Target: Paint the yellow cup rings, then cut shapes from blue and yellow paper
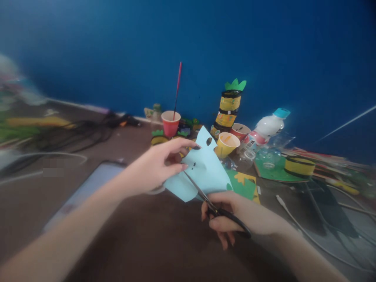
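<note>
The left hand (158,166) holds a light blue sheet of paper (205,168) up off the brown surface (152,243). Its fingers (182,145) are stretched out and pinch the sheet's left edge, with the dark-painted nails lying on the paper's face. The sheet stands tilted, its top corner pointing away from the person, and small dark marks show on it just beyond the fingertips.

The right hand (227,219) grips black-handled metal scissors (211,205). Its fingers (223,235) are curled through and around the handles. The blades run up and to the left from these fingers and bite into the lower edge of the paper, just below the left fingertips. How far the blades are parted is lost in the blur.

Just to the right of the paper, a green card with a yellow cut-out shape (243,186) lies flat. Beyond the left fingers stands a red paper cup (170,124) with a thin red stick (178,88) leaning in it. Beyond the paper's top corner is a yellow paper cup (226,144), and behind that a tower of yellow and black rings topped with green paper leaves (229,109). Further right a white plastic bottle with a light blue cap (268,127) leans against the blue wall (117,47)
</note>
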A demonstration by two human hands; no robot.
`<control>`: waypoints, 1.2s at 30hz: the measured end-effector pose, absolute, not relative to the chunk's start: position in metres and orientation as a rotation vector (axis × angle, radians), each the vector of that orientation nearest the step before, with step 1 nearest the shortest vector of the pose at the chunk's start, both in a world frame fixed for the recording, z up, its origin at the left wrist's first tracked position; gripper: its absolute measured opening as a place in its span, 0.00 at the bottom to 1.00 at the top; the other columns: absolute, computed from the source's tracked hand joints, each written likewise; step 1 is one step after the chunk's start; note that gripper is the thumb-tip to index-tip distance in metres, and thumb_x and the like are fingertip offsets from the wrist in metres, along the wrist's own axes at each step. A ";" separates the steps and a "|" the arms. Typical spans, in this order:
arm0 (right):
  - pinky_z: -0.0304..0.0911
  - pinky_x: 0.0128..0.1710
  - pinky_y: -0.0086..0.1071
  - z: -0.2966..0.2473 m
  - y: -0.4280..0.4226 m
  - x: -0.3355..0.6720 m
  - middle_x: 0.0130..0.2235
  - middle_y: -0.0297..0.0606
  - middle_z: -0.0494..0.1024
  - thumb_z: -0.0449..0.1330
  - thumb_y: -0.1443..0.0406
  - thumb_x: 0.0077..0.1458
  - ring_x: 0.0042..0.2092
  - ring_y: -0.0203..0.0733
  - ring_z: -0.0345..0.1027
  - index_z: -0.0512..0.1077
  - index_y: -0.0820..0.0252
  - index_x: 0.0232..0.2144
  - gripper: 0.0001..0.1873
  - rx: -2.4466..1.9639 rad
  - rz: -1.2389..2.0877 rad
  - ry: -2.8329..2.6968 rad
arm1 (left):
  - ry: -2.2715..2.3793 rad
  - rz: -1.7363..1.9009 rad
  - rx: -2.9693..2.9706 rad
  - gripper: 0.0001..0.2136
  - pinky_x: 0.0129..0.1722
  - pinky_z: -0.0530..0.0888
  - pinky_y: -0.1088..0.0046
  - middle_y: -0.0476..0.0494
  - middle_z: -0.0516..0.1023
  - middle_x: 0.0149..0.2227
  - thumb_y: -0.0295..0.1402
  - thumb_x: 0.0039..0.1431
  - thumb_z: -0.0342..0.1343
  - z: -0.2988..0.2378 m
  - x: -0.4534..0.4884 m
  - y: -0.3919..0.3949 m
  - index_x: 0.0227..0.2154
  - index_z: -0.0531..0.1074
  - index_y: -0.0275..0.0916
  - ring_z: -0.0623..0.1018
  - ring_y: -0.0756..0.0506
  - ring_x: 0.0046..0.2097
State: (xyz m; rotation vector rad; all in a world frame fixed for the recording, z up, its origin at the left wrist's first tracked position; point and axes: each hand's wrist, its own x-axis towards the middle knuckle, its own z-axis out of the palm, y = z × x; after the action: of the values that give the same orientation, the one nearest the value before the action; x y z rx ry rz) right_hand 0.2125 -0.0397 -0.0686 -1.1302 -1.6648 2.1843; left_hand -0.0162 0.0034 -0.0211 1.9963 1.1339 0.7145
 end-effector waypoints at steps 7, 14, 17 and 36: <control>0.60 0.17 0.17 -0.067 -0.040 0.212 0.22 0.27 0.67 0.62 0.58 0.51 0.20 0.27 0.67 0.67 0.64 0.34 0.14 -1.127 2.171 -1.704 | 1.103 0.726 1.987 0.16 0.33 0.70 0.80 0.52 0.73 0.38 0.29 0.55 0.53 -0.022 -0.015 0.004 0.47 0.66 0.47 0.73 0.53 0.35; 0.57 0.16 0.16 -0.066 -0.039 0.214 0.20 0.26 0.66 0.62 0.57 0.50 0.19 0.26 0.64 0.67 0.64 0.34 0.16 -1.163 2.164 -1.720 | 1.064 0.734 1.962 0.19 0.30 0.70 0.82 0.53 0.73 0.37 0.27 0.55 0.52 -0.023 -0.015 0.004 0.50 0.64 0.48 0.74 0.53 0.35; 0.57 0.15 0.16 -0.067 -0.040 0.215 0.20 0.27 0.66 0.63 0.56 0.50 0.18 0.25 0.63 0.67 0.64 0.34 0.17 -1.175 2.178 -1.737 | 1.042 0.726 1.956 0.20 0.30 0.70 0.81 0.53 0.74 0.36 0.27 0.55 0.52 -0.023 -0.015 0.004 0.50 0.64 0.47 0.74 0.52 0.35; 0.52 0.13 0.17 -0.063 -0.039 0.214 0.15 0.26 0.65 0.65 0.57 0.47 0.15 0.26 0.60 0.70 0.65 0.32 0.16 -1.192 2.254 -1.832 | 0.956 0.631 1.901 0.22 0.37 0.71 0.77 0.51 0.75 0.38 0.29 0.55 0.53 -0.028 -0.013 0.002 0.53 0.61 0.50 0.74 0.50 0.39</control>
State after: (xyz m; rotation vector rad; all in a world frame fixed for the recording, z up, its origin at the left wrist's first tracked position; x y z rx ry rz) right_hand 0.2135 -0.0390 -0.0631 -1.1924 -1.8317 2.2539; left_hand -0.0127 0.0016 -0.0282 1.9005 0.9565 0.6314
